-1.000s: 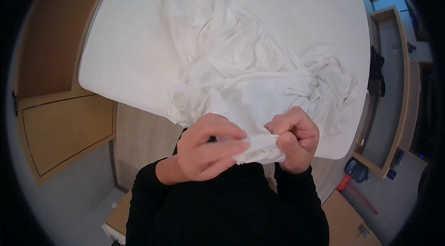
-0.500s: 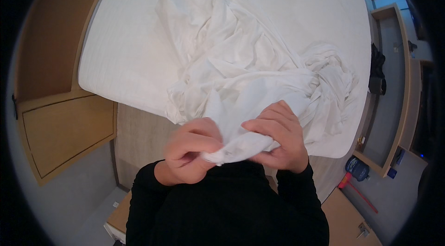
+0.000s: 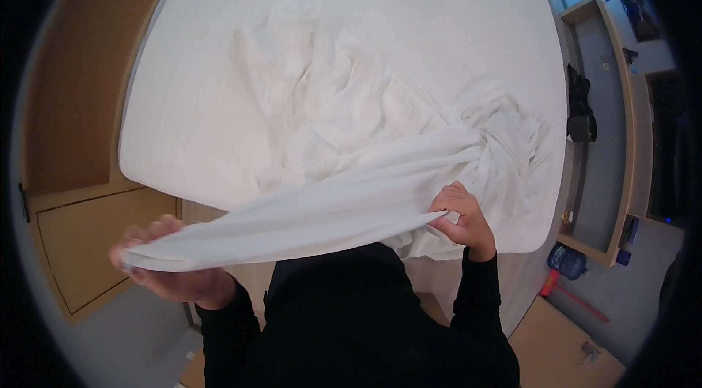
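A large white cloth, like a bedsheet or cover (image 3: 307,220), is stretched between my two hands along the near side of the bed. My left hand (image 3: 172,260), slightly blurred, grips one end of it out at the left, beyond the mattress edge. On the right, my right hand (image 3: 464,220) pinches the cloth's near edge between thumb and fingers. The rest of the cloth lies crumpled across the white mattress (image 3: 183,88), with a twisted bunch at its right end.
A brown headboard (image 3: 80,88) with a wooden bedside panel (image 3: 102,242) stands at the left. To the right are a wooden frame shelf (image 3: 621,132), a blue water bottle (image 3: 567,261) and a red-handled tool (image 3: 581,302) on the floor.
My left hand has moved far to the left, drawing the cloth's edge out taut. My right hand has shifted slightly right, still gripping the cloth. The hands were close together before.
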A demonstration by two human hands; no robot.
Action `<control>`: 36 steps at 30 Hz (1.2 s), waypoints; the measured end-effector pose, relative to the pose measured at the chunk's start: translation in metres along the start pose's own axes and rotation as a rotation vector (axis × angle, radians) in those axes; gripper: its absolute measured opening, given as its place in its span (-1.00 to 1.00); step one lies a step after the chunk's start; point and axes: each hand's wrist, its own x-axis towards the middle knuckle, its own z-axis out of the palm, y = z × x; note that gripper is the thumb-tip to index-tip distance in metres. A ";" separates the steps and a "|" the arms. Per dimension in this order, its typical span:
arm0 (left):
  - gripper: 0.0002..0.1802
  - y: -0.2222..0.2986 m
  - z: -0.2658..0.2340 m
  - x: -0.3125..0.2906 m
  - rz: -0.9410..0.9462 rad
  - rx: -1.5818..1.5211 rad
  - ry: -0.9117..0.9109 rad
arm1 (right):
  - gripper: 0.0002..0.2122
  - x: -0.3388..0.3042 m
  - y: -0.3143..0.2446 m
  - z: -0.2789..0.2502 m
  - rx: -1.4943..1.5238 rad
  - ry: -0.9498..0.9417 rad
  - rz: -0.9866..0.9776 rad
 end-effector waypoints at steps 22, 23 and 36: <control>-0.83 -0.064 -0.198 0.181 0.021 0.113 0.315 | -0.81 0.210 -0.137 -0.010 -0.300 0.879 -0.352; -0.81 -0.067 -0.205 0.197 0.036 0.089 0.330 | -0.81 0.235 -0.158 -0.007 -0.305 0.950 -0.434; -0.77 -0.183 -0.189 0.227 -0.475 -0.104 -0.549 | -0.14 0.399 -0.205 0.291 -0.003 -0.223 -0.100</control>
